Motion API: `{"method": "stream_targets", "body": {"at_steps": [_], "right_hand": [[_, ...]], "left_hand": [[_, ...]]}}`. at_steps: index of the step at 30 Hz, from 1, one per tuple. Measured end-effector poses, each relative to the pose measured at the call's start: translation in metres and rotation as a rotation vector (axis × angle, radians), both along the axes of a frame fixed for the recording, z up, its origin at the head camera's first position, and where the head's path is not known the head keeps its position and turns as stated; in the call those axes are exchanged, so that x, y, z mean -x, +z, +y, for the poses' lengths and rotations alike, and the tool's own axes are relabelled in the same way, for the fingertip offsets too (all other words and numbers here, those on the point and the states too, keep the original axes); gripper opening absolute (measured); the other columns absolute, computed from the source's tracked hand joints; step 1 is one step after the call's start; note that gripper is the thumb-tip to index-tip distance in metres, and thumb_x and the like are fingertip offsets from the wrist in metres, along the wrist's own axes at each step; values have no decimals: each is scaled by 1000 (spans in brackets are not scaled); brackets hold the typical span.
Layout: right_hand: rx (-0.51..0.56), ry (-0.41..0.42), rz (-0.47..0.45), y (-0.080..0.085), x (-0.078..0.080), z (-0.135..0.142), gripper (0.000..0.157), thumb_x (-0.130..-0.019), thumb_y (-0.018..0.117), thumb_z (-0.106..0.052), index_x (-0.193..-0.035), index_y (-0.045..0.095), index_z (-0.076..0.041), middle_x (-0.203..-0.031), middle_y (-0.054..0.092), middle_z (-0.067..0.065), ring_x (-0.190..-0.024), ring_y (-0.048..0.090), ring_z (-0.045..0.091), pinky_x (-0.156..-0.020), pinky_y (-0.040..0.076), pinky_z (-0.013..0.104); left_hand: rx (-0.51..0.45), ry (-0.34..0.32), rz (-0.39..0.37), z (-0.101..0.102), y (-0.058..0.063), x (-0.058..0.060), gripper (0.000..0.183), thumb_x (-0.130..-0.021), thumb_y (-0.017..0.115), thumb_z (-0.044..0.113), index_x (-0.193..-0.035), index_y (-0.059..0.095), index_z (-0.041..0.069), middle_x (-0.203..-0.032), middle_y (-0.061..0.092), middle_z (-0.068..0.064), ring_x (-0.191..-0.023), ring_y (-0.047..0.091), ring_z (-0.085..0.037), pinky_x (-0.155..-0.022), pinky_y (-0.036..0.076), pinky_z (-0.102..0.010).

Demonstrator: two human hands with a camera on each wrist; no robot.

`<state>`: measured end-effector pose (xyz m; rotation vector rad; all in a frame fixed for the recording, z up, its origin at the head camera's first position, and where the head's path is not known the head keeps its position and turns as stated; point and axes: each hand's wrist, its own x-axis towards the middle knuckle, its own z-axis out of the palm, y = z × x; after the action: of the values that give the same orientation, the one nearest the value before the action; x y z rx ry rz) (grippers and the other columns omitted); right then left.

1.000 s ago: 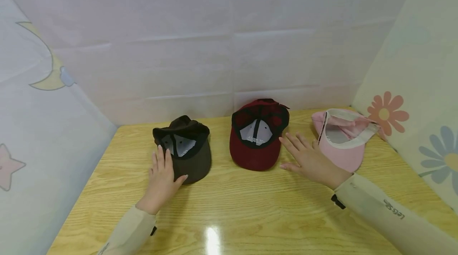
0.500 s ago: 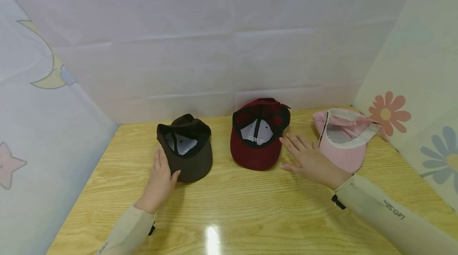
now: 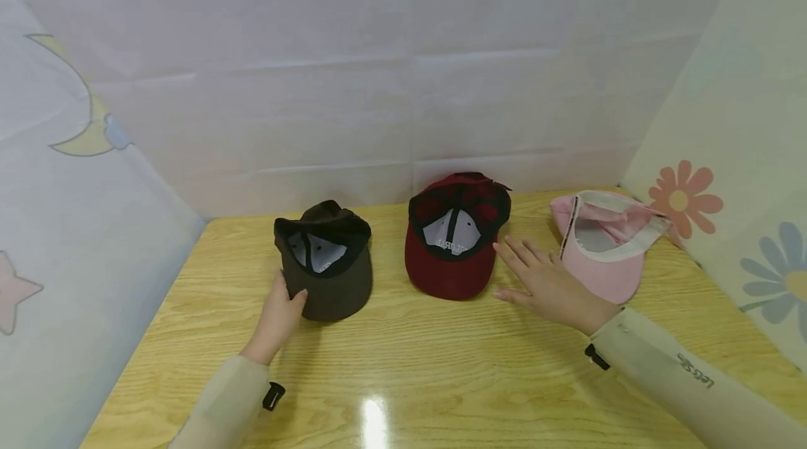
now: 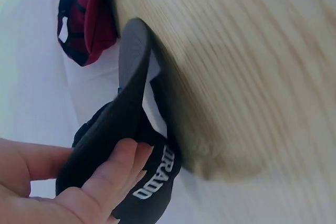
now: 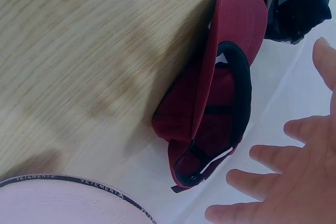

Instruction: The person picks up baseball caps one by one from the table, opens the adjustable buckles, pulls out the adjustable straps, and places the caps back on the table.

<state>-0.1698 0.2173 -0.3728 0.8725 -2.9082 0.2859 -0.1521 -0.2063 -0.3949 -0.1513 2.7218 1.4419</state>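
At the left of the head view lies a dark grey-black baseball cap (image 3: 340, 293), upside down with its brim toward me. My left hand (image 3: 277, 317) pinches the brim's left side, thumb above and fingers underneath. In the left wrist view, white lettering shows on the front of the cap (image 4: 149, 182) beside the curled fingers. An overturned dark red baseball cap (image 3: 449, 277) sits in the middle. Just right of it, my right hand (image 3: 547, 288) is spread with straight fingers, holding nothing. The right wrist view shows a gap between those fingers and the red cap (image 5: 210, 98).
A pink cap (image 3: 602, 277) lies overturned at the right, behind my right hand. All the caps rest on a wood-grain table (image 3: 429, 372). A pale sheet wall (image 3: 328, 113) stands at the back, with patterned sheets on both sides.
My left hand has moved from over the black cap's left side to its brim, and its fingers have gone under the edge. The cap shifted slightly right. The right hand stays still.
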Motion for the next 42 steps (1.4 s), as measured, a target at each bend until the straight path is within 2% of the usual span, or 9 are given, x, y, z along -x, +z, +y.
{"method": "stream_targets", "body": {"at_steps": [3, 6, 17, 23, 30, 36, 42], "right_hand": [[-2, -2, -4, -1, 0, 0, 74, -93, 63, -41, -147, 35, 1, -149, 33, 27, -133, 31, 53, -94, 29, 75], [0, -3, -6, -2, 0, 1, 74, -93, 63, -41, -147, 36, 1, -149, 34, 27, -132, 31, 54, -94, 30, 75], [17, 6, -13, -5, 1, 1, 73, -92, 65, -39, -147, 36, 1, -149, 34, 28, -132, 32, 54, -93, 30, 75], [20, 6, -28, -5, 0, 0, 73, -93, 64, -39, -147, 35, 0, -149, 33, 27, -133, 30, 54, -93, 29, 75], [19, 17, -13, -5, 0, 0, 73, -93, 64, -39, -147, 35, 1, -148, 34, 28, -132, 32, 53, -92, 31, 75], [16, 17, -15, -5, -1, -1, 73, -93, 64, -39, -147, 36, 1, -148, 35, 27, -131, 33, 53, -93, 31, 74], [13, 14, -23, -6, 0, -1, 73, -93, 64, -40, -147, 35, -1, -149, 35, 27, -132, 33, 53, -93, 30, 75]], "left_hand": [[-54, 38, 3, 1, -1, 1, 56, -100, 42, 2, -144, 14, -19, -147, 23, -39, -137, 23, -49, -111, 24, -56], [-86, 61, -5, 2, -2, 2, 52, -100, 42, 1, -142, 21, -19, -144, 29, -40, -135, 28, -49, -109, 27, -55], [-162, 53, -31, 0, -5, 0, 46, -100, 37, -1, -140, 25, -19, -145, 30, -37, -135, 29, -48, -110, 26, -56], [-204, 79, -43, 0, -6, -1, 44, -100, 36, -2, -139, 28, -20, -144, 33, -37, -134, 31, -47, -110, 27, -55], [-260, 110, -67, 0, -5, -4, 45, -101, 33, -2, -140, 25, -20, -146, 29, -36, -136, 28, -47, -110, 26, -55], [-259, 132, -49, 1, -5, -6, 43, -100, 36, -2, -137, 29, -22, -141, 34, -38, -133, 32, -48, -108, 29, -56], [-283, 121, -35, 2, -5, -8, 42, -100, 35, -2, -138, 30, -20, -142, 34, -37, -133, 33, -46, -109, 29, -55]]}}
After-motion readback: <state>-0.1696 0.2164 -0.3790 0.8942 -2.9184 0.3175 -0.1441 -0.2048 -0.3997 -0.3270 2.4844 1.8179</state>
